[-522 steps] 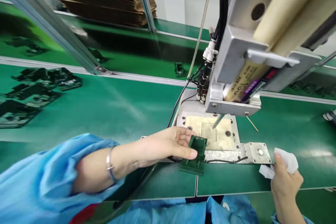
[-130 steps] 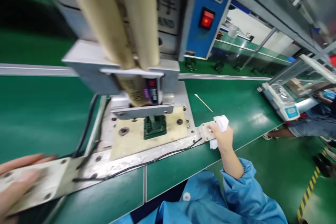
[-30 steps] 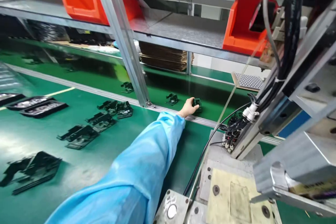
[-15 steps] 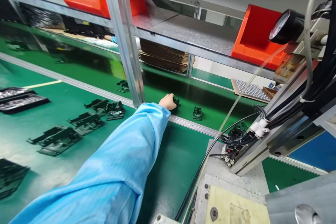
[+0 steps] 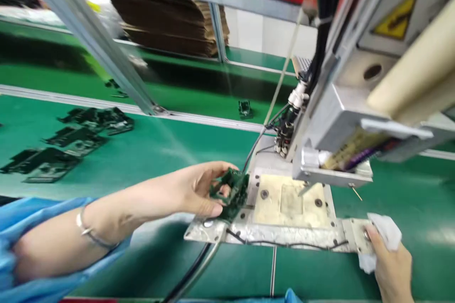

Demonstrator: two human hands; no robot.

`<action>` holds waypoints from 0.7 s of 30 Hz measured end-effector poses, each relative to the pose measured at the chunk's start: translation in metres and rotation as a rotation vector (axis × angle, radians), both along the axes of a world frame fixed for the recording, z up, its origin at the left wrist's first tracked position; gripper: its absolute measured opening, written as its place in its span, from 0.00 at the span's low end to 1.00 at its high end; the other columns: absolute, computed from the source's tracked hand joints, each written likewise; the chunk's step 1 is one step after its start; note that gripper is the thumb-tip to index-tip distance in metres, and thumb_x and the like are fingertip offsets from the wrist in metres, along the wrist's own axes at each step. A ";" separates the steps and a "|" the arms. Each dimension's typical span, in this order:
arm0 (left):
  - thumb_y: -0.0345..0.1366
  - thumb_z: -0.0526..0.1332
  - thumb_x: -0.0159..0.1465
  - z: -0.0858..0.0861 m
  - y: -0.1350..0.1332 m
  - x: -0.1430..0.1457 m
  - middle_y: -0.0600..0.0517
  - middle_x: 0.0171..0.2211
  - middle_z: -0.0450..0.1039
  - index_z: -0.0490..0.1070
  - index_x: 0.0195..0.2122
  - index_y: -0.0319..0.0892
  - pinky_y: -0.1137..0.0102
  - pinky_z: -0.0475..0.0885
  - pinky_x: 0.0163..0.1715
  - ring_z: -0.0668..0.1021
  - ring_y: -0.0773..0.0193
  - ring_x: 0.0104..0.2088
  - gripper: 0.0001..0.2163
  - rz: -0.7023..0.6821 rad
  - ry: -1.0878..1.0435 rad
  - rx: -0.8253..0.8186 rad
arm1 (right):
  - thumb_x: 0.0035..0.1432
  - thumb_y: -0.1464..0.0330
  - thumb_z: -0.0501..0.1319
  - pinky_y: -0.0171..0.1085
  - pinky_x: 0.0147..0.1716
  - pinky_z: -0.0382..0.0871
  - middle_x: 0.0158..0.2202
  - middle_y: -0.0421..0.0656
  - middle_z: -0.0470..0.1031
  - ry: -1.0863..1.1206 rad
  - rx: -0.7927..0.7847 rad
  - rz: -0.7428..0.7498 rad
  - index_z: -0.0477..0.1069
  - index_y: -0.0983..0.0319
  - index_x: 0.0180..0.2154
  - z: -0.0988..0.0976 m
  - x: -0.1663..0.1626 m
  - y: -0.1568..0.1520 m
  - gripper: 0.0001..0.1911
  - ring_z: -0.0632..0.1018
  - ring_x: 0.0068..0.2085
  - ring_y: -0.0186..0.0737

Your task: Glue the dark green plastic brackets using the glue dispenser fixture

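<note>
Left of the cream plate (image 5: 272,213), my left hand (image 5: 192,194) pinches the green part (image 5: 237,194) tilted, its long axis seeming to slant with the upper end toward the plate; I can't tell its front. Right of the plate, my right hand (image 5: 393,258) clutches a white cloth (image 5: 387,231), thumb at the button block (image 5: 357,234).
</note>
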State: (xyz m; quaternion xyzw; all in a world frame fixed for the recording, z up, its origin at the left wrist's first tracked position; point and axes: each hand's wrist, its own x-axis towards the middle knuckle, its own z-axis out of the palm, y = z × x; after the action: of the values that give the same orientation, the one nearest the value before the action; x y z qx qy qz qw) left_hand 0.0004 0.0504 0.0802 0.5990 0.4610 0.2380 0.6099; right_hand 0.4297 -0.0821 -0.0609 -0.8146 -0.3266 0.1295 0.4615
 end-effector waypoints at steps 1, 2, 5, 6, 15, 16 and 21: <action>0.40 0.74 0.45 -0.002 -0.013 0.010 0.47 0.37 0.76 0.76 0.44 0.46 0.63 0.75 0.34 0.79 0.54 0.36 0.23 -0.041 -0.028 -0.092 | 0.40 0.44 0.70 0.48 0.39 0.71 0.34 0.49 0.79 0.031 -0.009 -0.015 0.77 0.64 0.35 -0.002 0.001 -0.002 0.31 0.78 0.40 0.58; 0.39 0.73 0.48 -0.005 -0.022 0.021 0.47 0.38 0.76 0.75 0.46 0.47 0.63 0.75 0.36 0.78 0.55 0.37 0.23 -0.091 -0.057 -0.194 | 0.39 0.44 0.69 0.48 0.42 0.71 0.37 0.49 0.79 0.061 0.002 -0.018 0.77 0.64 0.38 -0.004 0.002 -0.001 0.33 0.78 0.43 0.59; 0.39 0.74 0.49 -0.017 -0.034 0.055 0.49 0.38 0.76 0.74 0.45 0.45 0.64 0.74 0.42 0.78 0.59 0.38 0.21 -0.145 -0.108 -0.355 | 0.42 0.46 0.70 0.48 0.47 0.69 0.41 0.49 0.79 0.114 0.062 0.021 0.77 0.65 0.44 -0.006 0.002 0.003 0.34 0.77 0.46 0.57; 0.39 0.74 0.48 -0.021 -0.034 0.065 0.49 0.38 0.76 0.74 0.43 0.44 0.64 0.74 0.43 0.78 0.59 0.38 0.21 -0.142 -0.111 -0.380 | 0.42 0.47 0.70 0.48 0.48 0.69 0.42 0.50 0.79 0.134 0.070 0.023 0.77 0.65 0.44 -0.007 0.001 0.004 0.34 0.77 0.46 0.57; 0.38 0.75 0.47 -0.036 -0.003 0.116 0.49 0.38 0.77 0.73 0.39 0.40 0.65 0.73 0.45 0.78 0.62 0.38 0.20 -0.172 -0.151 -0.293 | 0.42 0.49 0.71 0.47 0.45 0.70 0.41 0.49 0.79 0.212 0.119 0.062 0.77 0.65 0.43 -0.010 0.000 0.003 0.32 0.78 0.44 0.55; 0.39 0.75 0.48 -0.038 0.000 0.117 0.51 0.35 0.76 0.72 0.40 0.41 0.66 0.73 0.42 0.77 0.63 0.34 0.20 -0.181 -0.123 -0.228 | 0.42 0.49 0.71 0.47 0.44 0.70 0.40 0.49 0.79 0.215 0.120 0.061 0.77 0.65 0.42 -0.009 -0.001 0.004 0.32 0.78 0.44 0.55; 0.44 0.71 0.53 -0.049 0.003 0.120 0.53 0.33 0.71 0.66 0.47 0.43 0.63 0.73 0.36 0.75 0.60 0.32 0.24 -0.156 0.125 0.203 | 0.43 0.50 0.71 0.45 0.42 0.71 0.40 0.49 0.80 0.221 0.135 0.073 0.77 0.65 0.42 -0.007 -0.004 0.004 0.30 0.78 0.43 0.54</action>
State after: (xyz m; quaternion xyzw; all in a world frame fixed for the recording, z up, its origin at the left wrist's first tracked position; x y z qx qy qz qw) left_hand 0.1201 0.0533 0.0315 0.7051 0.4238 0.1976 0.5330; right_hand 0.4258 -0.0776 -0.0678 -0.7502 -0.3110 0.2130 0.5433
